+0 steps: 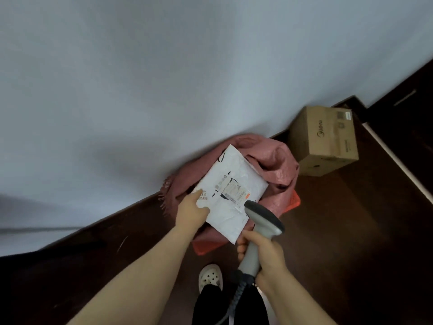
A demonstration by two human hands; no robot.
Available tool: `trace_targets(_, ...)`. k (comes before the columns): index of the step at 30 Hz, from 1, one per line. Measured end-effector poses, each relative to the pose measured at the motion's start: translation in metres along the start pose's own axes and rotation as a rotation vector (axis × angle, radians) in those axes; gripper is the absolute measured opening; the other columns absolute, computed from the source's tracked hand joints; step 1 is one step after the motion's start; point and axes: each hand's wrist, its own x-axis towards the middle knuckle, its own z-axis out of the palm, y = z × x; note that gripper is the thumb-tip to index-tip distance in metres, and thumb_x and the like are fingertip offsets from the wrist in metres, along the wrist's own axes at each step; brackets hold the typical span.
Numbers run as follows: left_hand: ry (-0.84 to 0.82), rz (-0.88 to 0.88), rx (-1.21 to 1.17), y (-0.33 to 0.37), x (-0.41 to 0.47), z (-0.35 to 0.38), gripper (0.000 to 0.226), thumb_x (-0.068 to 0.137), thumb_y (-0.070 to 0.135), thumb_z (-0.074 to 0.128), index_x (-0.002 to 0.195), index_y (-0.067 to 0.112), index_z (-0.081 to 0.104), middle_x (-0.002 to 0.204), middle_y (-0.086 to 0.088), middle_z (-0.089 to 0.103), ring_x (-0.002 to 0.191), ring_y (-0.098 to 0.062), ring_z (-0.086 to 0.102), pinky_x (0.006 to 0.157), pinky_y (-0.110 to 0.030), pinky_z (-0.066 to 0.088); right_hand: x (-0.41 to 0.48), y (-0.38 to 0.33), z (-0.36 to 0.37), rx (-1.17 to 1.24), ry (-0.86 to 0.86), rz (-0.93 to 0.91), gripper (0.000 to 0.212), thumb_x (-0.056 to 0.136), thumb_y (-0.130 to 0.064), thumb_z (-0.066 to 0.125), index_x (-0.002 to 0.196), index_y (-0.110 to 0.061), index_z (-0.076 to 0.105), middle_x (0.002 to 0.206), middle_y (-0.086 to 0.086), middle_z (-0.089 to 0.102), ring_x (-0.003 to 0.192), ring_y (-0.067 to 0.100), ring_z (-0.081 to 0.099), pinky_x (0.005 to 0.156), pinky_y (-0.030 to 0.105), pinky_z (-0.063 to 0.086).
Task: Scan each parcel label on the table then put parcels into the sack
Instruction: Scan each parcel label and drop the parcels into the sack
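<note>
One flat white plastic mailer parcel [234, 181] hangs over the open mouth of a pink woven sack [274, 158], which slumps on the dark wooden floor [339, 231] against a pale wall [140, 90]. The left hand [192, 212] holds the parcel at its near left edge, thumb laid across the upper face, fingers hidden beneath. The right hand [264, 252] is wrapped round the handle of a grey barcode scanner [262, 216], whose dark head sits just above the parcel's near right part, close to the printed label [235, 192] on the upper face.

Judging by its thinness and creased skin, the parcel is light and soft, so one hand should carry it, though it will likely sag from an edge grip. The film looks slick. A pinch set well in from the edge, as here, seems safer than a corner hold. With the label facing up under the scanner, the reading step appears to be in hand. After that the parcel only needs letting go, since the sack's mouth lies right below, though its limp rim could fold inward.

An orange edge [294, 202] shows under the sack, a brown cardboard box [325, 139] stands just beside it, and a white clog shoe [210, 276] is near the bottom.
</note>
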Motion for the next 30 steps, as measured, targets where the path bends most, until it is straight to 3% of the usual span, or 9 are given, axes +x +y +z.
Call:
trace_targets(3, 0.020, 0.117, 0.171, -0.002, -0.046, -0.032, 0.065, 0.066, 0.029, 0.050, 0.130, 0.031, 0.059, 0.123, 0.001, 0.065, 0.114, -0.022, 0.059, 0.095, -0.031, 0.046, -0.050, 0.003, 0.010, -0.037, -0.068, -0.036, 0.010, 0.084, 0.004, 0.062, 0.091, -0.002, 0.062, 0.055, 0.012, 0.060, 0.040, 0.016, 0.052, 0.039, 0.023, 0.044)
trace_targets(5, 0.070, 0.175, 0.231, 0.000, -0.085, -0.056, 0.062, 0.065, 0.028, 0.045, 0.124, 0.028, 0.062, 0.112, -0.005, 0.067, 0.109, -0.026, 0.058, 0.090, -0.034, 0.048, -0.084, 0.008, 0.013, -0.083, -0.112, -0.053, 0.009, 0.085, 0.005, 0.062, 0.091, -0.001, 0.063, 0.055, 0.011, 0.060, 0.039, 0.015, 0.053, 0.038, 0.023, 0.044)
trace_targets(9, 0.177, 0.192, 0.352, -0.002, -0.178, -0.096, 0.053, 0.081, 0.026, 0.049, 0.133, 0.017, 0.054, 0.131, -0.010, 0.055, 0.126, -0.027, 0.043, 0.103, -0.031, 0.034, -0.138, 0.030, 0.020, -0.211, -0.254, -0.063, 0.013, 0.092, -0.001, 0.056, 0.080, -0.005, 0.059, 0.046, 0.004, 0.057, 0.033, 0.010, 0.050, 0.035, 0.018, 0.041)
trace_targets(11, 0.286, 0.156, 0.367, -0.027, -0.223, -0.116, 0.052, 0.083, 0.024, 0.054, 0.135, 0.018, 0.052, 0.131, -0.011, 0.054, 0.126, -0.029, 0.043, 0.107, -0.033, 0.029, -0.163, 0.052, 0.027, -0.295, -0.323, -0.042, 0.022, 0.096, -0.005, 0.050, 0.075, -0.008, 0.055, 0.040, 0.000, 0.054, 0.029, 0.008, 0.047, 0.032, 0.014, 0.038)
trace_targets(17, 0.572, -0.020, 0.301, -0.131, -0.359, -0.146, 0.053, 0.087, 0.023, 0.053, 0.140, 0.018, 0.048, 0.138, -0.007, 0.049, 0.131, -0.025, 0.037, 0.112, -0.033, 0.024, -0.243, 0.133, 0.023, -0.476, -0.563, -0.009, 0.010, 0.090, -0.003, 0.056, 0.083, -0.009, 0.060, 0.045, 0.002, 0.059, 0.033, 0.010, 0.052, 0.035, 0.018, 0.044)
trace_targets(22, 0.737, -0.202, 0.221, -0.214, -0.448, -0.161, 0.054, 0.089, 0.029, 0.054, 0.140, 0.018, 0.044, 0.141, -0.003, 0.043, 0.134, -0.023, 0.033, 0.112, -0.031, 0.023, -0.303, 0.198, 0.024, -0.590, -0.656, 0.019, 0.006, 0.089, 0.000, 0.060, 0.085, -0.004, 0.062, 0.057, 0.009, 0.061, 0.042, 0.015, 0.056, 0.038, 0.021, 0.047)
trace_targets(26, 0.757, -0.369, 0.204, -0.271, -0.492, -0.185, 0.065, 0.090, 0.036, 0.055, 0.147, 0.018, 0.031, 0.152, -0.006, 0.028, 0.142, -0.025, 0.020, 0.117, -0.035, 0.016, -0.336, 0.241, 0.039, -0.648, -0.699, 0.000, 0.005, 0.086, 0.002, 0.062, 0.090, -0.001, 0.063, 0.060, 0.010, 0.061, 0.042, 0.014, 0.055, 0.039, 0.024, 0.047)
trace_targets(30, 0.723, -0.497, 0.112, -0.325, -0.507, -0.225, 0.069, 0.087, 0.019, 0.051, 0.148, 0.015, 0.021, 0.156, -0.010, 0.014, 0.145, -0.030, 0.007, 0.118, -0.041, 0.017, -0.358, 0.281, 0.063, -0.663, -0.690, -0.033, 0.005, 0.084, 0.002, 0.063, 0.089, 0.000, 0.064, 0.060, 0.012, 0.060, 0.042, 0.016, 0.053, 0.039, 0.025, 0.046)
